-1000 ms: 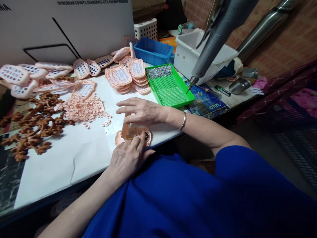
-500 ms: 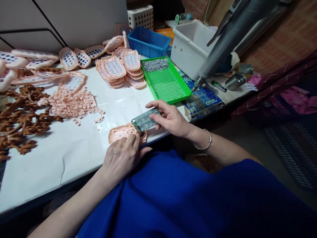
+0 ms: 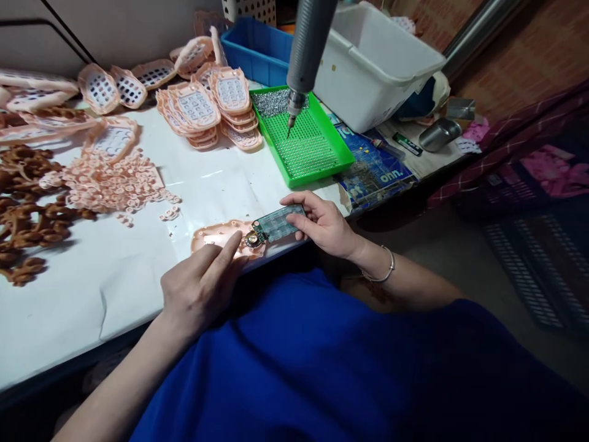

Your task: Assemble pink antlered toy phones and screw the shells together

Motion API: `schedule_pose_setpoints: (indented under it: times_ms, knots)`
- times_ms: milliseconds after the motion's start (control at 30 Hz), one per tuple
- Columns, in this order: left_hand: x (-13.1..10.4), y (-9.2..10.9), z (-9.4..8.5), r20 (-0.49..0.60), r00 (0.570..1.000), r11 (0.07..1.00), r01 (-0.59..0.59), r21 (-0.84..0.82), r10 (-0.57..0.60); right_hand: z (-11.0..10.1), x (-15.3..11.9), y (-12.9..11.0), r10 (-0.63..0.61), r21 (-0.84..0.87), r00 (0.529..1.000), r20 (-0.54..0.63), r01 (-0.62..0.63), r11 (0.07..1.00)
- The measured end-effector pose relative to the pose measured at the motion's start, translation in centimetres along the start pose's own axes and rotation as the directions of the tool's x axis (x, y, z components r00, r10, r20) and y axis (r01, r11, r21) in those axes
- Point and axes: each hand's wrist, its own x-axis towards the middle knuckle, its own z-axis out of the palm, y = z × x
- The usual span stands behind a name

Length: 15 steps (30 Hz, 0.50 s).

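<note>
My right hand [image 3: 324, 228] pinches a green circuit board [image 3: 281, 224] between thumb and fingers, holding it tilted at the right end of a pale pink plastic shell [image 3: 209, 238]. The shell lies with its hollow side up at the table's front edge. A small round metal part [image 3: 252, 239], possibly a speaker, sits at the shell's right end, beside the board. My left hand [image 3: 197, 285] is over the near side of the shell, its index finger stretched out across the inside. Its other fingers are partly hidden; I see nothing held in it.
A power screwdriver [image 3: 306, 55] hangs above a green tray [image 3: 317, 175] with small silver screws. Behind are a blue bin [image 3: 257, 55] and a white bin [image 3: 368, 80]. Stacked pink shells [image 3: 197, 110], small pink parts [image 3: 115, 187] and brown parts [image 3: 41, 227] lie leftward.
My left hand has drawn back left, its index finger now extended, uncovering the round metal part. The board has shifted slightly right with my right hand. The screwdriver now hangs over the green tray.
</note>
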Motion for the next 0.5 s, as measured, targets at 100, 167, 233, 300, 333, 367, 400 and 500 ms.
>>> schedule_pose_setpoints:
  times_ms: [100, 167, 233, 300, 333, 367, 400, 500]
  knots:
    - [-0.3, -0.1, 0.6, 0.020, 0.999, 1.000, 0.027, -0.003, -0.027, -0.1, -0.3, 0.3, -0.079, -0.102, 0.997, 0.018, 0.080, 0.992]
    - [-0.5, -0.3, 0.8, 0.086, 0.994, 0.997, 0.074, -0.031, -0.071, -0.3, -0.5, 0.4, -0.168, -0.200, 0.986, 0.019, 0.168, 0.965]
    - [-0.5, -0.5, 0.9, 0.135, 0.985, 0.992, 0.118, -0.052, -0.110, -0.4, -0.6, 0.4, -0.271, -0.286, 0.962, 0.035, 0.269, 0.920]
    - [-0.5, -0.5, 0.8, 0.146, 0.983, 0.990, 0.119, -0.073, -0.107, -0.7, -0.7, 0.4, -0.351, -0.352, 0.934, 0.068, 0.351, 0.868]
    - [-0.4, -0.5, 0.8, 0.152, 0.983, 0.990, 0.115, -0.081, -0.102, -0.8, -0.8, 0.4, -0.377, -0.380, 0.922, 0.088, 0.381, 0.843]
    - [-0.3, -0.4, 0.7, 0.167, 0.980, 0.989, 0.119, -0.085, -0.104, -0.9, -0.8, 0.4, -0.395, -0.404, 0.912, 0.107, 0.403, 0.821]
    - [-0.1, -0.3, 0.7, 0.189, 0.975, 0.988, 0.132, -0.086, -0.114, -1.0, -0.9, 0.3, -0.409, -0.425, 0.904, 0.120, 0.420, 0.802]
    - [0.1, -0.1, 0.7, 0.228, 0.957, 0.971, 0.210, -0.111, -0.180, -1.1, -1.1, 0.2, -0.428, -0.471, 0.892, 0.143, 0.442, 0.764]
